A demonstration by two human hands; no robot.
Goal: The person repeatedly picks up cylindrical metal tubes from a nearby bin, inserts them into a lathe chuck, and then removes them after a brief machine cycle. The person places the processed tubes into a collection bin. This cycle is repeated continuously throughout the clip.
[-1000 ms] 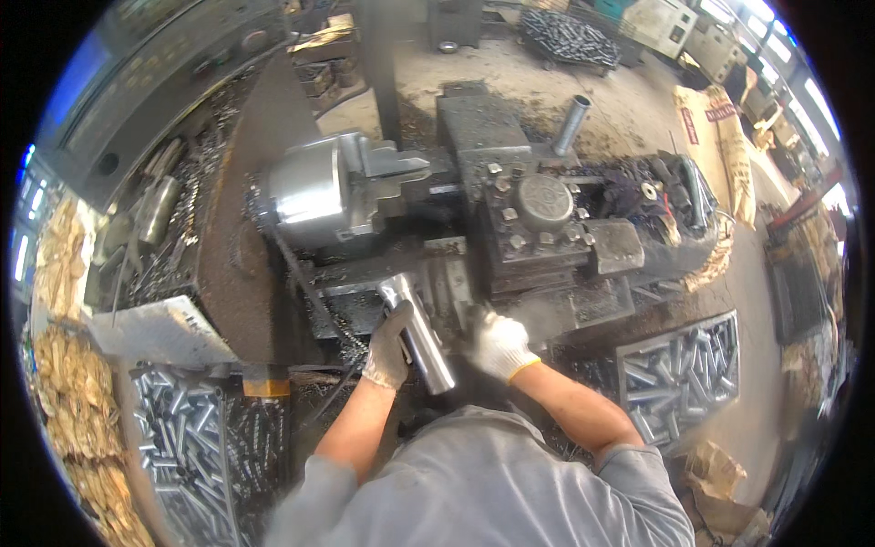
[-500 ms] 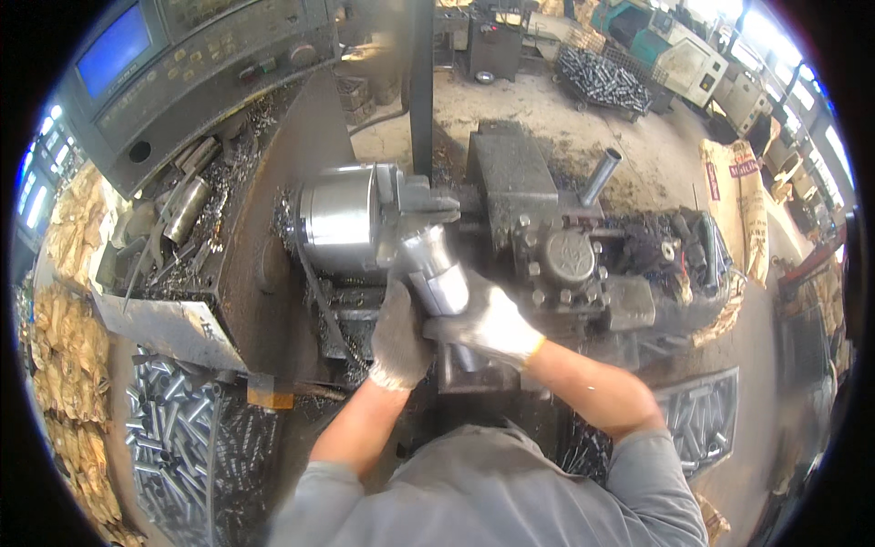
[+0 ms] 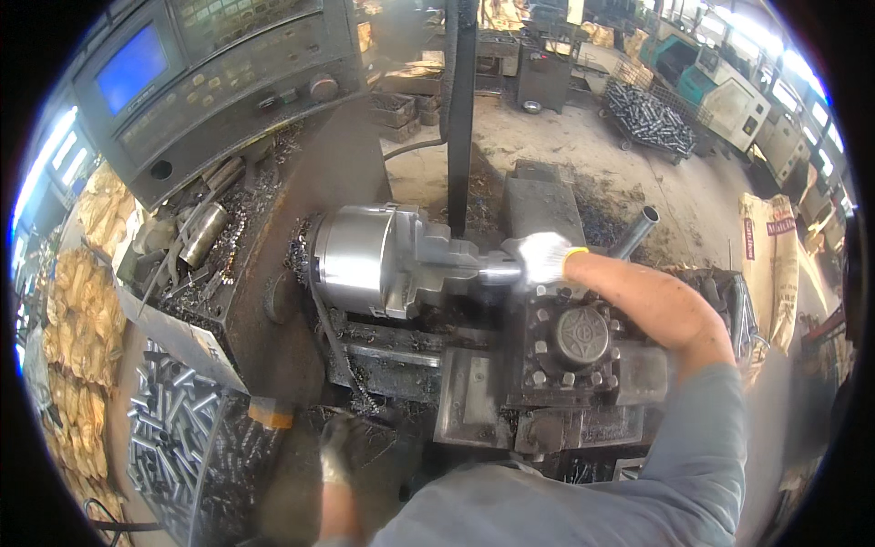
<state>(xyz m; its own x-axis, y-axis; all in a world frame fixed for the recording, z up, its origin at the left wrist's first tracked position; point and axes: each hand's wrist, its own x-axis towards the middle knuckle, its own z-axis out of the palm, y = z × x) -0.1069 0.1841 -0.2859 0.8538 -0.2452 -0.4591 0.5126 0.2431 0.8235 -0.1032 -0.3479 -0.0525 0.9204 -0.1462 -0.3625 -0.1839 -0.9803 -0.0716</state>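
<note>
A lathe chuck (image 3: 351, 260) with stepped jaws (image 3: 447, 260) fills the middle. A shiny metal tube (image 3: 499, 271) sits with one end at the jaws. My right hand (image 3: 542, 258), in a whitish work glove, is closed around the tube's other end, just behind the tool post (image 3: 581, 337). My left hand (image 3: 335, 448), gloved too, is low and to the left, in shadow below the lathe bed (image 3: 392, 351). Its fingers are dark and blurred, so what it touches is unclear. A string of metal chips (image 3: 351, 378) hangs just above it.
At upper left stands a control panel (image 3: 187, 87) with a blue screen. Below it a tray (image 3: 173, 319) holds scrap and chips. Cut tubes (image 3: 173, 419) fill a bin at lower left. An upright pipe (image 3: 635, 232) rises behind the tool post. A paper sack (image 3: 770, 273) stands at right.
Both hands held the tube tilted before the chuck. Now the tube lies level at the jaws in my right hand; my left hand has let go and dropped down left.
</note>
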